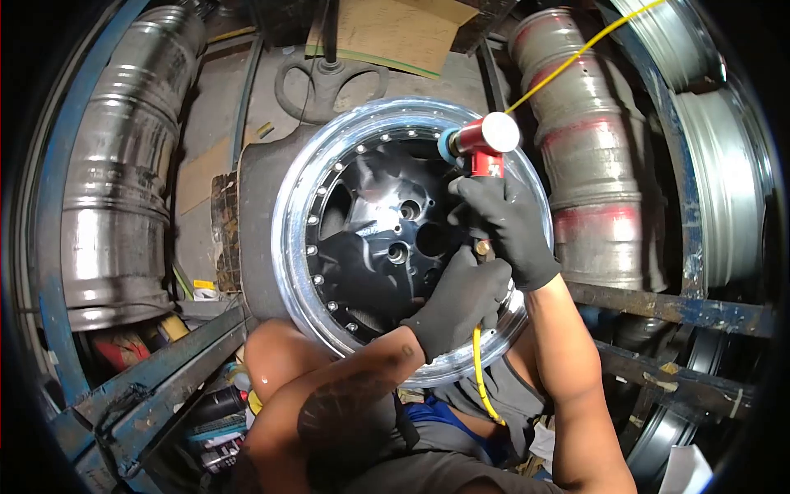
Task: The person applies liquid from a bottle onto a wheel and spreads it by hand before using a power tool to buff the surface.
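Note:
A car wheel with a shiny polished rim and a black centre lies face up before me. Small bolts run around its inner edge. My right hand, in a black glove, grips the handle of a red air tool over the wheel's right side. Its head has a silver round cap and a blue pad facing left. Just below, my left hand, also gloved, is closed around the tool's lower end, by a brass-coloured fitting. From there a yellow hose hangs down.
Bare metal rims are stacked at left and right, inside blue metal frames. Behind the wheel are a steering-wheel-shaped part and cardboard. Yellow hose crosses the upper right. Cans and bottles stand lower left.

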The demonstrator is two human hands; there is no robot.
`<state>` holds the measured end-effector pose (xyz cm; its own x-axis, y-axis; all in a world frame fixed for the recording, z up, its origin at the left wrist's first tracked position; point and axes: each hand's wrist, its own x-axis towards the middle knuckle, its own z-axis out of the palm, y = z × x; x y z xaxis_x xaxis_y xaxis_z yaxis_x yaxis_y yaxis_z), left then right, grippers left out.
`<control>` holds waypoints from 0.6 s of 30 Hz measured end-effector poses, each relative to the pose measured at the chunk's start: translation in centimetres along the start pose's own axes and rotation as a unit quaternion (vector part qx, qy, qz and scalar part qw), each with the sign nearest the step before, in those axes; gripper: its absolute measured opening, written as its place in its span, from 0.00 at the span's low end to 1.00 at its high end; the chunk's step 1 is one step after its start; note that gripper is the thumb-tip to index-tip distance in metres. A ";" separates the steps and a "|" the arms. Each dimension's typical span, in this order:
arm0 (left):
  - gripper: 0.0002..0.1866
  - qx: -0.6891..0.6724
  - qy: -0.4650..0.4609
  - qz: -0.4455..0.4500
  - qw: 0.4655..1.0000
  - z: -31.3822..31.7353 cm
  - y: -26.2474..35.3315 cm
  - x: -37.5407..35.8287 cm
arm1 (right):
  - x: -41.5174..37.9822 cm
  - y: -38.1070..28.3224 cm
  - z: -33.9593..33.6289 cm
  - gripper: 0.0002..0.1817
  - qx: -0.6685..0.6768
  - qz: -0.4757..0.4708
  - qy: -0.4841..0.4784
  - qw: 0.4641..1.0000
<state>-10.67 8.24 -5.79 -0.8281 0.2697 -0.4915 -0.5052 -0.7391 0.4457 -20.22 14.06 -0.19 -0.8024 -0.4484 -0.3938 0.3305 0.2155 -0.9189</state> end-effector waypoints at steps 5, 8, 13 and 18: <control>0.07 -0.146 -0.004 -0.027 0.989 -1.1 0.4 -0.4 | 2.2 1.3 2.0 0.18 0.021 0.075 -0.031 0.996; 0.09 -0.140 0.092 -0.003 0.986 -0.8 -0.2 1.0 | 3.5 2.0 3.2 0.18 0.055 0.145 -0.038 0.987; 0.12 -0.160 0.065 0.032 0.984 -2.3 -1.4 2.1 | 4.5 2.2 5.4 0.18 0.032 0.162 -0.032 0.986; 0.12 -0.176 0.060 0.051 0.981 -2.7 -1.6 2.2 | 5.2 0.6 6.6 0.17 -0.039 0.193 -0.059 0.979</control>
<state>-11.02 8.40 -9.60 -0.8243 0.1241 -0.5524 -0.2884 -0.9316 0.2211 -20.91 6.08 -3.00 -0.5604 -0.4167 -0.7158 0.5550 0.4525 -0.6980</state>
